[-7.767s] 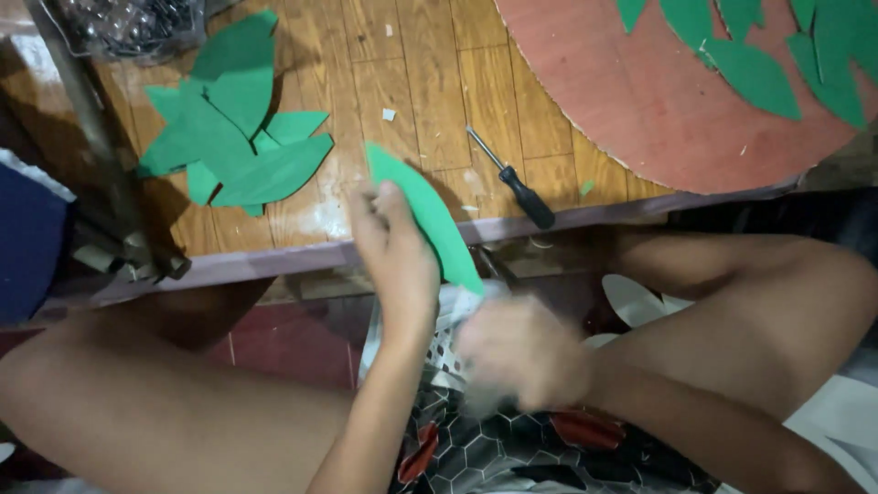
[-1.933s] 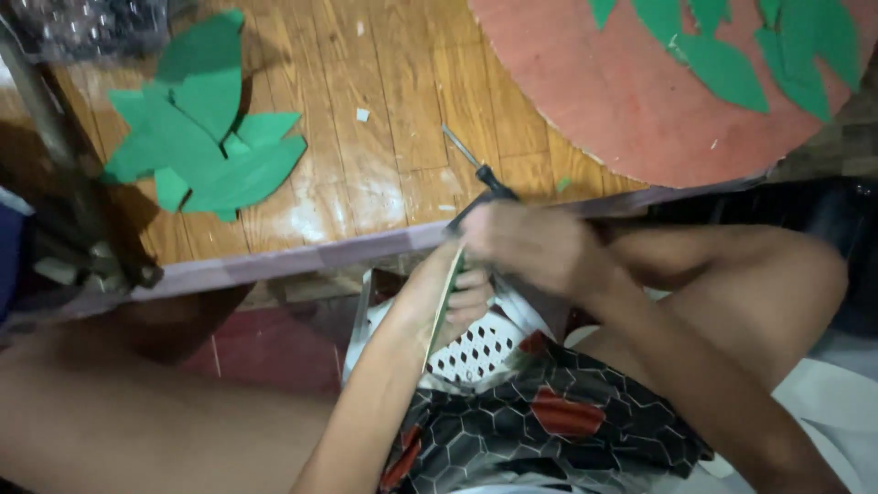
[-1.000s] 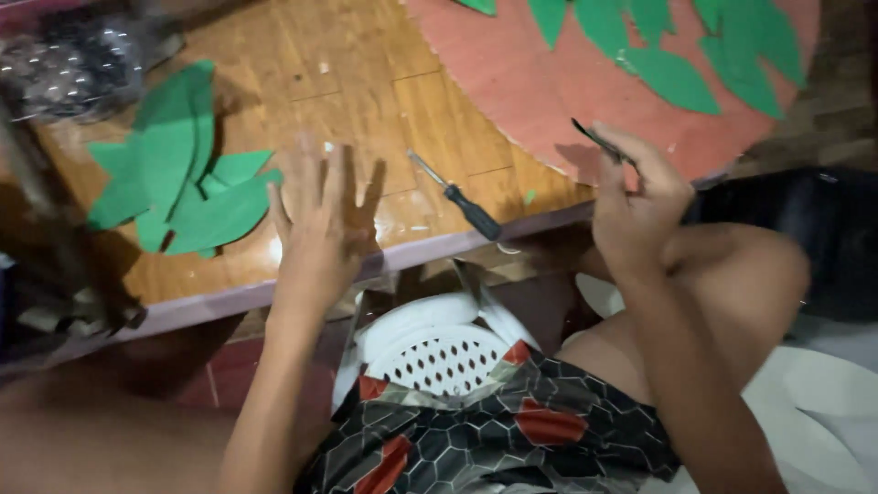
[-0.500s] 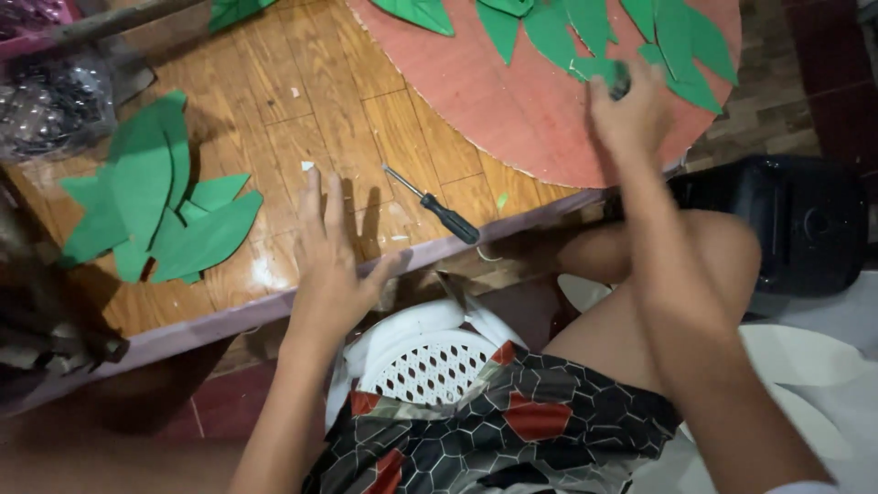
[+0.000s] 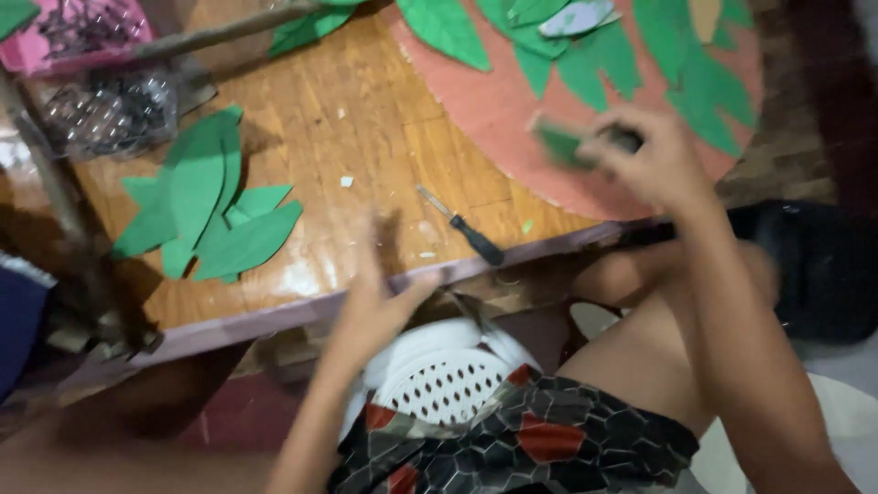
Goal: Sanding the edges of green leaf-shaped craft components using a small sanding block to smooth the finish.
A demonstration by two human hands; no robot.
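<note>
here right hand point(image 5: 654, 165) pinches a green leaf point(image 5: 560, 144) over the disc point(image 5: 494, 110) — left hand point(image 5: 380, 297) spread at table edge point(image 5: 274, 316).

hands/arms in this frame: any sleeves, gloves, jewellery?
Both arms are bare to the frame edge: no sleeves or gloves show. The left hand and right hand are motion-blurred, so rings or marks cannot be ruled out; no watch or band shows on either wrist. Worn below: dark shorts with a hexagon pattern and red patches.

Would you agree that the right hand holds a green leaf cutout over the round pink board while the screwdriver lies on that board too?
Not quite: in the head view the screwdriver lies on the wooden table, beside the round pink board. The right hand does hold the green leaf cutout over it.
</note>
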